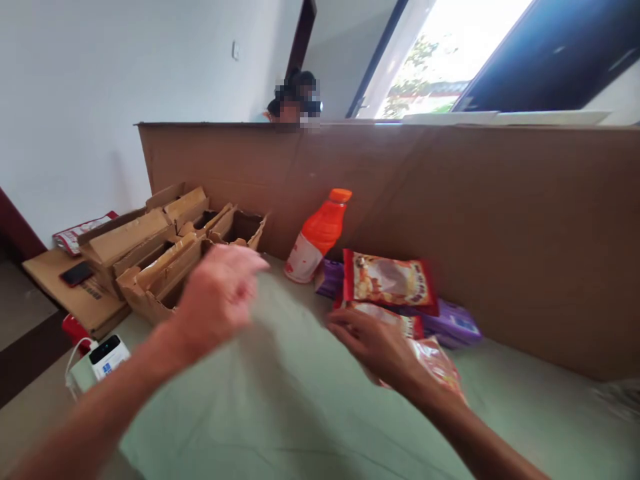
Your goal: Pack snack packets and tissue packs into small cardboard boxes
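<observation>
My left hand [217, 297], blurred by motion, hangs over the green cloth in front of the cardboard boxes. Its fingers are curled in, and nothing shows in them. My right hand [375, 343] is at the near side of a pile of snack packets, fingers stretched and slightly apart, partly covering a middle packet [411, 325]. Whether it touches that packet I cannot tell. On top lies a red and yellow snack packet [393, 281]; a clear and red packet [436, 360] shows beside my wrist. Purple packages [453, 325] lie beneath. Behind stands an orange bottle [320, 237].
Open cardboard boxes [160, 267] stand at the left on the green cloth [280, 407]. A tall cardboard panel [500, 220] runs along the back. A phone [77, 273] and a white device with a cable [109, 357] lie far left. Beyond the panel is a person [285, 110].
</observation>
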Tool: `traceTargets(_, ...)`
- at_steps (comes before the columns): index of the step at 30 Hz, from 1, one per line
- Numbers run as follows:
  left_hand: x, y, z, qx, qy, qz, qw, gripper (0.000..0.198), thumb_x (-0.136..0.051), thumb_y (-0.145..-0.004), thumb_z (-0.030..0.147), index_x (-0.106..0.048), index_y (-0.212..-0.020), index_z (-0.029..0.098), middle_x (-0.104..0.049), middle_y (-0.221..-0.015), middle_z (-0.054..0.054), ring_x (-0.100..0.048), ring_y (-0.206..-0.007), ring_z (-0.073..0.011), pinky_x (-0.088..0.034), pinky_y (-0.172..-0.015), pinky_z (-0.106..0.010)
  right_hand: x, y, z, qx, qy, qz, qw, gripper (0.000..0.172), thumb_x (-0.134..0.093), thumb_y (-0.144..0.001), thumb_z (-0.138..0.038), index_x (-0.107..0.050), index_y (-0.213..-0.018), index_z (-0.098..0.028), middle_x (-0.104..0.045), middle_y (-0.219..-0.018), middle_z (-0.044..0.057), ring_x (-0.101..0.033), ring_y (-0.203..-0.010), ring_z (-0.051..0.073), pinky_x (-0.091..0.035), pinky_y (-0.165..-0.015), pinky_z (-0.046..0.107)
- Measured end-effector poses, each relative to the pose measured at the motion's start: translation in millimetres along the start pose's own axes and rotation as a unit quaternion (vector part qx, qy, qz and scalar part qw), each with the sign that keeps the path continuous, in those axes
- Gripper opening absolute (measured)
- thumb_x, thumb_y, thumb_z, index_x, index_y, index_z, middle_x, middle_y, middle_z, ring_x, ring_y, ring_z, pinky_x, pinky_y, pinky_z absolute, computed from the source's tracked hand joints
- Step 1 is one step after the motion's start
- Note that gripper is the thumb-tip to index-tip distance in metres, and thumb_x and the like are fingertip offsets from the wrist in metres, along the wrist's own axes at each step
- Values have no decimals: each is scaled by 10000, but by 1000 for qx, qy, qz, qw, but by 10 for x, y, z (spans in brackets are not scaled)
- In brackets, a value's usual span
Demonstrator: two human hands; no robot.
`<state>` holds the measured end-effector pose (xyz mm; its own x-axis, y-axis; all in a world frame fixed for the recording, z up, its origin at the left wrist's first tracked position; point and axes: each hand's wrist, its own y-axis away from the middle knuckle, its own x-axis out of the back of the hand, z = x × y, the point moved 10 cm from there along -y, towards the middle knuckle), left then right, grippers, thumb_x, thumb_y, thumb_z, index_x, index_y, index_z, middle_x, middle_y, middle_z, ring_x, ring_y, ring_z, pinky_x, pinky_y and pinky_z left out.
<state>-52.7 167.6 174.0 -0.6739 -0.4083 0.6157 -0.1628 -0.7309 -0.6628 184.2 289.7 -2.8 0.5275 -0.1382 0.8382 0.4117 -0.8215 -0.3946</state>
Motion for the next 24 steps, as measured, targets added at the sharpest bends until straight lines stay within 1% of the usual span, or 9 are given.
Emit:
traceTargets(2,401,-23,-823,211,34,21,977,232,-520,-842,120,-712,-955,182,-739,-1006,-43,-663,-1019,-199,-512,-1009,-376,-125,-18,-462,65,-65,24,995,306,-497,-922,-442,-731,-903,-247,-767,-1020,97,-734,-951,258,-584,-858,423)
traceTargets(3,552,-6,-1126,258,33,31,965,240,-504,-849,131,-700,-986,156,-738,-975,-59,-678,-956,-199,-536,-963,-389,-174,-33,-668,90,-95,28,991,279,-510,-926,-418,-730,-919,-246,-759,-1058,104,-725,-995,261,-577,-893,438)
traceTargets(5,751,68,-1612,315,35,49,947,319,-446,-870,138,-638,-1125,121,-735,-958,-84,-690,-836,-170,-574,-857,-366,-199,-91,-1022,122,-130,39,983,232,-524,-935,-375,-725,-934,-259,-748,-1094,102,-712,-1032,257,-569,-918,450)
traceTargets(8,789,241,-2058,356,34,30,933,338,-441,-897,160,-585,-1197,102,-738,-958,-93,-692,-779,-144,-580,-800,-325,-60,-275,-1495,161,-154,57,973,219,-507,-952,-333,-713,-989,-268,-733,-1135,100,-688,-1073,250,-551,-942,453)
traceTargets(12,596,392,-2288,360,14,-77,930,202,-583,-943,246,-647,-1090,125,-725,-1029,-76,-696,-917,-190,-570,-872,-398,91,-689,-2312,256,-144,18,956,356,-508,-905,-252,-646,-1232,-224,-651,-1338,113,-572,-1272,244,-444,-1084,467)
traceTargets(15,478,385,-2349,327,-16,-168,930,242,-645,-948,325,-656,-1105,142,-683,-1160,-81,-661,-1072,-231,-545,-947,-460,-158,-1034,-2963,330,-86,-90,936,679,-548,-760,-146,-496,-1438,-161,-487,-1529,132,-397,-1439,273,-346,-1150,513)
traceTargets(17,438,369,-2385,306,-40,-217,926,283,-649,-948,339,-644,-1158,149,-661,-1210,-87,-649,-1098,-243,-544,-954,-473,-417,-1229,-3265,360,-38,-159,919,775,-554,-703,-98,-454,-1471,-125,-442,-1560,146,-333,-1477,285,-322,-1157,514)
traceTargets(21,418,382,-2433,282,-82,-274,916,331,-635,-957,355,-615,-1223,159,-648,-1225,-89,-662,-1045,-234,-572,-898,-445,-871,-1468,-3454,383,65,-241,890,670,-600,-741,-112,-531,-1407,-138,-551,-1458,133,-451,-1381,275,-373,-1102,437)
traceTargets(24,406,412,-2416,268,-108,-290,912,325,-628,-961,359,-617,-1219,161,-650,-1221,-89,-662,-1042,-230,-573,-897,-442,-1018,-1523,-3405,377,95,-251,886,542,-641,-774,-158,-606,-1314,-174,-637,-1322,98,-570,-1204,256,-425,-1003,386)
